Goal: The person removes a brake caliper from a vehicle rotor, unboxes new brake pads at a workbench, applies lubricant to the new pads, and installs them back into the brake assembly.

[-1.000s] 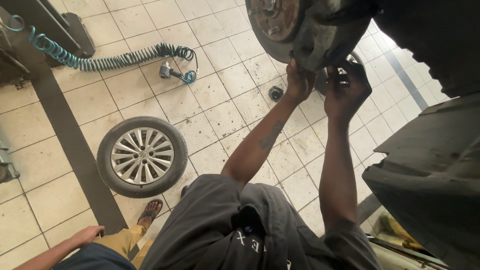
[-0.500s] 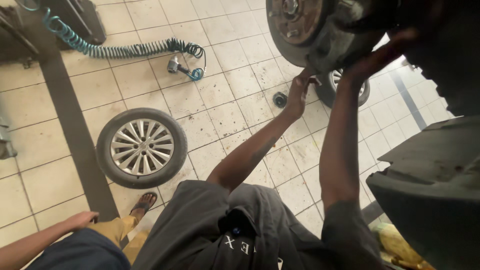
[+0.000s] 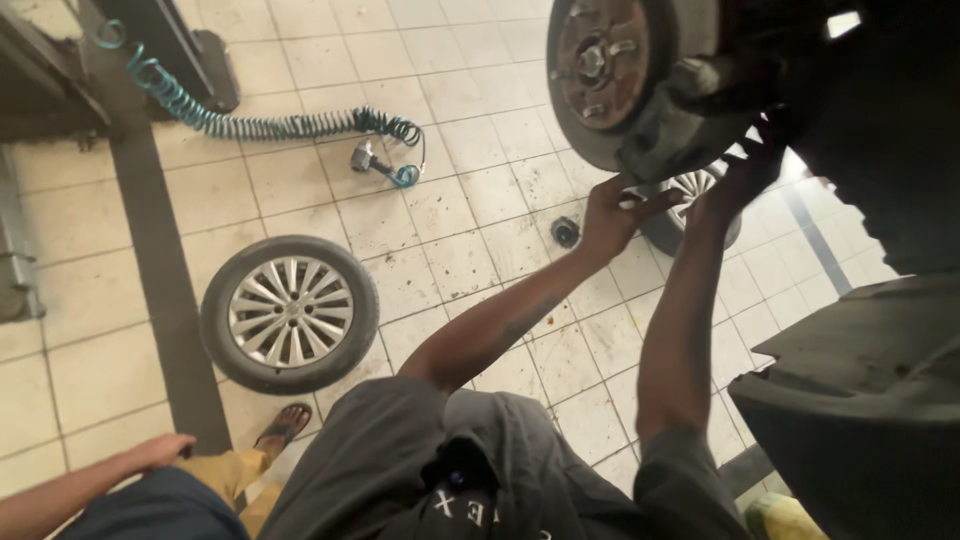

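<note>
A rusty brake disc and hub [image 3: 600, 70] hang at the top of the view on a raised car. My left hand [image 3: 612, 215] is just under the hub's lower edge, fingers stretched toward it, with a small pale spot by the fingertips. My right hand [image 3: 745, 178] reaches up behind the hub into the dark wheel arch, where shadow hides its fingers. Both my arms rise from my dark grey shirt [image 3: 440, 470] at the bottom.
A removed alloy wheel [image 3: 290, 312] lies on the tiled floor at left. A coiled blue air hose [image 3: 260, 125] ends at an air wrench [image 3: 370, 160]. A small dark cap [image 3: 565, 232] lies below the hub. Another person's hand [image 3: 155, 452] and sandalled foot [image 3: 283, 425] are at bottom left. The car's dark fender [image 3: 860, 400] fills the right.
My right hand has gone from beside the left up behind the hub. My left hand has slipped slightly below the hub's edge. The view has drifted, bringing the hub more into frame.
</note>
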